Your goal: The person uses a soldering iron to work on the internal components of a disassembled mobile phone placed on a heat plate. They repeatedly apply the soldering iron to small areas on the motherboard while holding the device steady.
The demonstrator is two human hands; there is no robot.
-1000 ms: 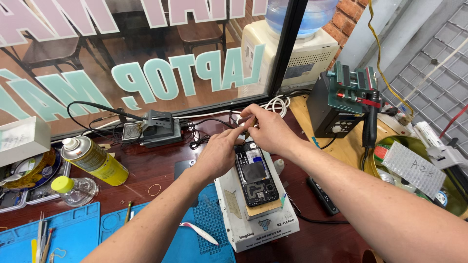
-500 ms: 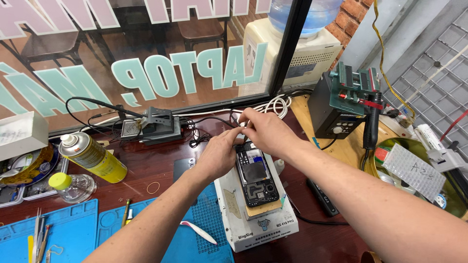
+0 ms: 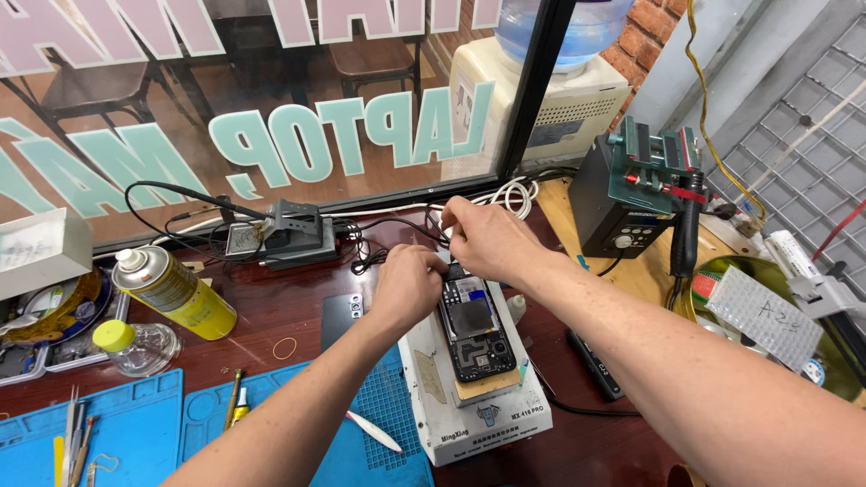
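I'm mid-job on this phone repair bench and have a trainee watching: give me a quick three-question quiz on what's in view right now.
1. True or false: the opened phone lies flat on the white heating platform.
2. Multiple choice: the yellow spray can lies A) on the blue mat, B) on the wooden bench left of the phone, C) on top of the platform.
3. Where are the left hand and right hand working?

Key:
1. True.
2. B.
3. Both meet at the phone's far, top end; what the fingertips pinch is too small to tell.
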